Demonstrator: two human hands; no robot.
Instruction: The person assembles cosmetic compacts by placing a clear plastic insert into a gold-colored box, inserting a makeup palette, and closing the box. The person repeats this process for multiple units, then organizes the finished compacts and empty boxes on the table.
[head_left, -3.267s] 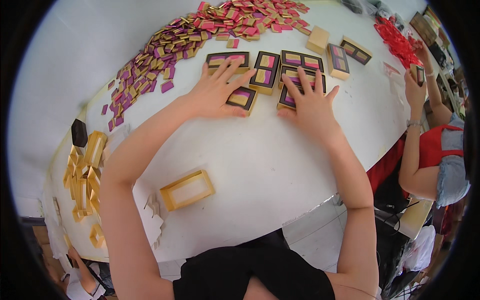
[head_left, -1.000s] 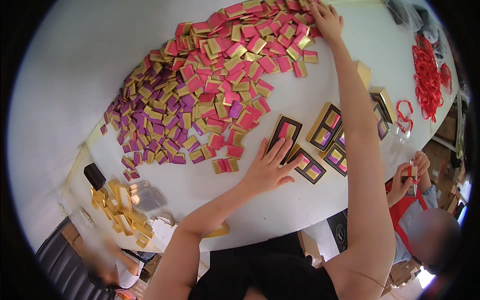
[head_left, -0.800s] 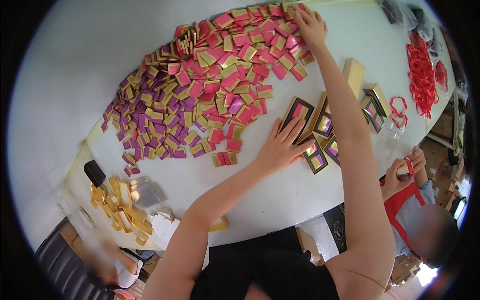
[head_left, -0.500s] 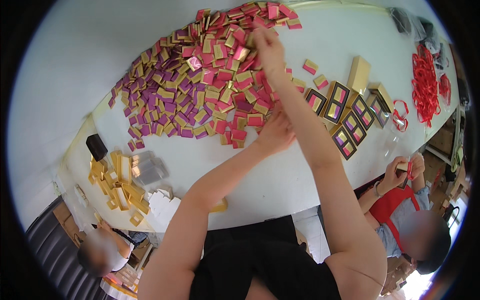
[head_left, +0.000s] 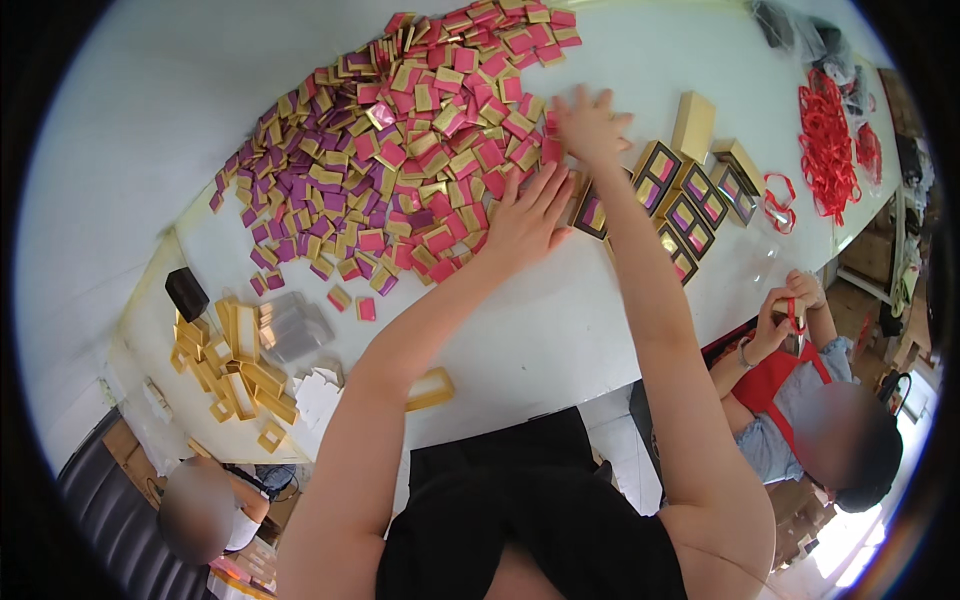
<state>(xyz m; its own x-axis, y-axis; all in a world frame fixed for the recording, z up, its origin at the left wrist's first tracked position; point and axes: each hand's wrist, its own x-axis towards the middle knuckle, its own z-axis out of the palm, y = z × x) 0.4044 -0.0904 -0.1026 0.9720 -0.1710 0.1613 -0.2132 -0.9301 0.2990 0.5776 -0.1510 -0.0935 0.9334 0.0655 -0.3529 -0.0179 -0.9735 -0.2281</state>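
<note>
A broad pile of small wrapped pieces (head_left: 420,150), pink with gold on one side and purple with gold on the other, covers the far part of the white table. My left hand (head_left: 527,222) lies open at the pile's right edge, fingers stretched out against the pink pieces. Just beyond it, my right hand (head_left: 592,130) is spread wide beside the pile, palm down. A few pieces show between the two hands. Right of my right forearm stand several dark-framed boxes (head_left: 688,222) holding pink and purple pieces in compartments.
Gold box parts (head_left: 240,370), clear plastic covers (head_left: 293,328) and a black block (head_left: 186,294) lie at left. A gold tray (head_left: 432,390) sits near my left arm. Red ribbons (head_left: 828,150) lie far right. At right, a co-worker's hands (head_left: 785,310) hold a small ribboned box.
My right hand has come down from the pile's upper part to its right edge and spread open. My left hand has moved slightly left and flattened. Stray pieces there are now gathered closer to the pile.
</note>
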